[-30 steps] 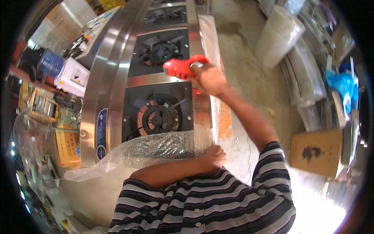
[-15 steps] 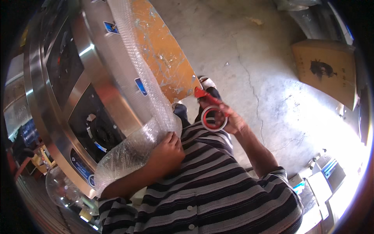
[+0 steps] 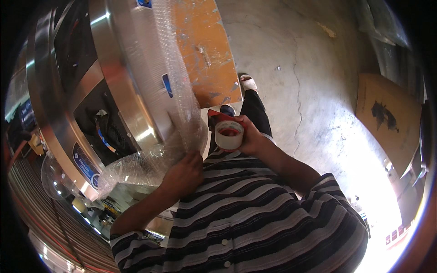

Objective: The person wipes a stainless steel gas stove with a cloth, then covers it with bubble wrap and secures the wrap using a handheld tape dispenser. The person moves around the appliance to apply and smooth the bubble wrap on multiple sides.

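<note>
the right hand [image 3: 253, 136], stretched out over the burners a second ago, is now drawn in near the chest, fingers wrapped around a red tape dispenser [image 3: 226, 129] and its pale roll. the left hand [image 3: 184, 173] presses a sheet of bubble wrap [image 3: 175, 91], fingers curled, onto the edge of the shiny steel stove [image 3: 114, 77]. it looks ready for taping. the wrap is crinkly and clear over smooth metal.

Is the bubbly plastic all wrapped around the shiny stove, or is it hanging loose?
Partly loose. The bubble wrap lies over the steel stove edge, but its lower end bunches and billows free beside the left hand.
</note>
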`<state>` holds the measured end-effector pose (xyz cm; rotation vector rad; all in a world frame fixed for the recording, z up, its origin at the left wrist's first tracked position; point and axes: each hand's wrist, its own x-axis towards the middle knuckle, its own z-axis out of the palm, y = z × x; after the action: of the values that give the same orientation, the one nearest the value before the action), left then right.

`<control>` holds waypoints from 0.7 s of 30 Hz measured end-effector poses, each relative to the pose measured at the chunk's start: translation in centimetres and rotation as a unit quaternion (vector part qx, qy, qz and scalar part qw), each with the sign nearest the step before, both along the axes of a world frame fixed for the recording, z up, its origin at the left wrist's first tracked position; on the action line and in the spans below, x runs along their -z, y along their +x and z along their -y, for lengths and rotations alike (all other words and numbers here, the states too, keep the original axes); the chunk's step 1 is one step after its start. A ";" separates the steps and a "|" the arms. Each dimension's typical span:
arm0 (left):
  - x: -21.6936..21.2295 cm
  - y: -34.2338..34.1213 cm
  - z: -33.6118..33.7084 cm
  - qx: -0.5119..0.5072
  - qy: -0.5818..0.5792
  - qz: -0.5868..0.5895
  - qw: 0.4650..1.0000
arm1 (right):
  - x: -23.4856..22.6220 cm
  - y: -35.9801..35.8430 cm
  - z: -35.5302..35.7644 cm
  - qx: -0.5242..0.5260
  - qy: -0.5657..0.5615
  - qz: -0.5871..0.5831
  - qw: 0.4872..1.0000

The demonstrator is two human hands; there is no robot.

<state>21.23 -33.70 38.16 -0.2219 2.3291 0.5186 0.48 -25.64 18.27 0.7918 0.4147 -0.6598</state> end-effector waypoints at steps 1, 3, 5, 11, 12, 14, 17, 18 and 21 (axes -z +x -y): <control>0.1 0.3 -0.2 -0.018 0.003 -0.005 1.000 | 0.4 0.2 0.0 0.003 0.002 0.000 1.000; 0.2 0.5 -0.6 -0.024 -0.009 -0.016 1.000 | 1.4 0.7 0.2 -0.006 0.010 -0.011 1.000; 0.2 0.6 -0.7 0.001 -0.037 -0.023 0.999 | 1.6 1.3 0.9 -0.026 0.020 -0.031 0.999; 0.4 0.9 -0.6 0.040 -0.021 -0.027 0.999 | 0.5 1.0 4.7 -0.141 -0.033 -0.030 0.989; 0.4 0.9 -0.8 0.021 -0.005 -0.025 0.999 | 0.1 1.0 5.4 -0.179 -0.022 -0.043 0.983; 0.7 1.1 -1.2 -0.007 0.029 -0.026 0.999 | -0.9 1.0 7.0 -0.243 0.003 -0.074 0.967; 1.8 1.8 -1.3 -0.014 0.061 -0.028 0.998 | -3.2 1.2 8.8 -0.295 -0.006 -0.107 0.950; 1.9 2.0 -1.2 -0.004 0.048 -0.036 0.998 | -2.1 1.2 8.1 -0.272 -0.040 -0.068 0.959; 1.7 2.1 -1.6 -0.005 0.011 -0.066 0.998 | -3.2 1.2 8.2 -0.295 -0.051 -0.080 0.951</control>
<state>23.32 -32.07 36.41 -0.1940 2.4499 0.5790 1.66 -33.82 21.51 0.4768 0.7228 -0.1793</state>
